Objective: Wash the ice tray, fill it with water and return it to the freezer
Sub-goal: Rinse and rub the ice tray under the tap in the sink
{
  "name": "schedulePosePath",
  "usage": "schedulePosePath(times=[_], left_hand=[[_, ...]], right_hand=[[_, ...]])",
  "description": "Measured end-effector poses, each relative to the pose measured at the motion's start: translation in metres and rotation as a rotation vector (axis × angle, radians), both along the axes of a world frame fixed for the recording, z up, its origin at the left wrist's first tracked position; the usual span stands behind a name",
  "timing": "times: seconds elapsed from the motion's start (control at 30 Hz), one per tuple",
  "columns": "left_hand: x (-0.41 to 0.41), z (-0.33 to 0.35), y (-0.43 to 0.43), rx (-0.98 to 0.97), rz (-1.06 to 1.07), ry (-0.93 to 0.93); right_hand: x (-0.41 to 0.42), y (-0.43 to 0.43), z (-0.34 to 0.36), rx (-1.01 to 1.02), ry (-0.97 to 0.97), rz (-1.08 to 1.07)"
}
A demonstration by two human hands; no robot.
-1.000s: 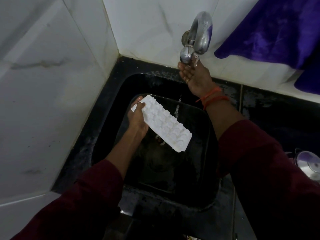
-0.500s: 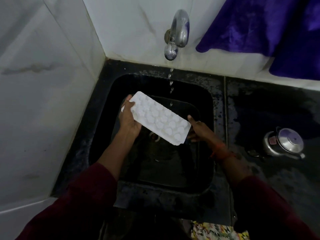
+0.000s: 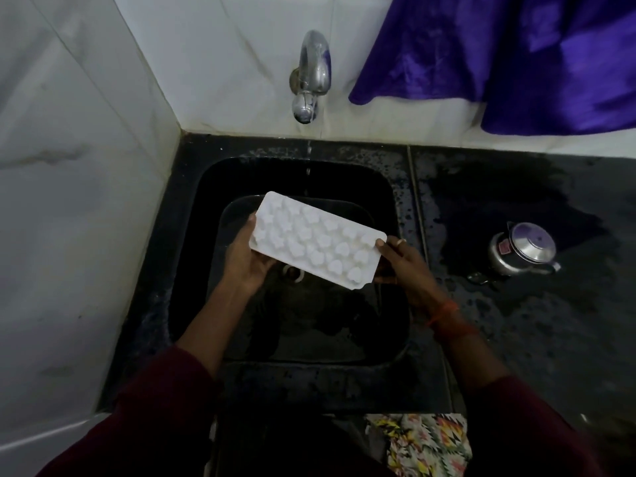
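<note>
A white ice tray (image 3: pixel 315 239) with shaped moulds is held over the black sink (image 3: pixel 389 208), its long side slanting down to the right. My left hand (image 3: pixel 246 258) grips its left end from underneath, thumb on the rim. My right hand (image 3: pixel 401 261) pinches the right end, thumb on top. Above, a chrome tap (image 3: pixel 309 80) juts from the white tiled wall, and a thin trickle of water (image 3: pixel 308 160) falls from it just behind the tray.
A wet black counter (image 3: pixel 516 321) runs right of the sink, with a small steel kettle (image 3: pixel 523 251) on it. Purple cloth (image 3: pixel 499 56) hangs at the upper right. White tiled walls close in the left side and back. The drain (image 3: pixel 292 271) shows under the tray.
My right hand left the tap, came down and took the tray's right end. The tray now sits level and more central over the sink, and water trickles from the tap.
</note>
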State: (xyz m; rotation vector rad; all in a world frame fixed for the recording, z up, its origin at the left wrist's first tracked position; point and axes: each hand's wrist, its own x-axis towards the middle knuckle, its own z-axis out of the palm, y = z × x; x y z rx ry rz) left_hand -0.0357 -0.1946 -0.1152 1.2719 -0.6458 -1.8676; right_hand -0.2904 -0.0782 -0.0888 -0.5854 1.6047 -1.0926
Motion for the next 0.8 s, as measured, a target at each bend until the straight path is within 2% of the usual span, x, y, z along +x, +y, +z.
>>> schedulePosePath(times=[0.07, 0.2, 0.3, 0.47, 0.57, 0.7, 0.8], left_hand=[[0.005, -0.002, 0.004, 0.036, -0.050, -0.051], [0.010, 0.000, 0.006, 0.142, -0.128, -0.237], [0.005, 0.001, 0.008, 0.205, -0.180, -0.207], [-0.008, -0.001, 0.019, 0.170, -0.017, -0.125], [-0.017, -0.001, 0.034, 0.110, 0.000, -0.093], [-0.036, 0.001, 0.054, 0.089, 0.032, -0.008], [-0.055, 0.003, 0.070, 0.088, 0.046, 0.018]], right_hand=[[-0.007, 0.008, 0.006, -0.056, 0.109, 0.060], [-0.018, 0.025, -0.006, -0.090, 0.479, 0.203], [-0.015, 0.043, -0.021, -0.146, 0.615, 0.244], [-0.007, 0.073, -0.022, -0.311, 0.738, 0.119], [-0.012, 0.093, -0.021, -0.320, 0.748, 0.051], [-0.023, 0.114, -0.032, -0.332, 0.662, 0.014], [-0.037, 0.127, -0.036, -0.313, 0.423, -0.062]])
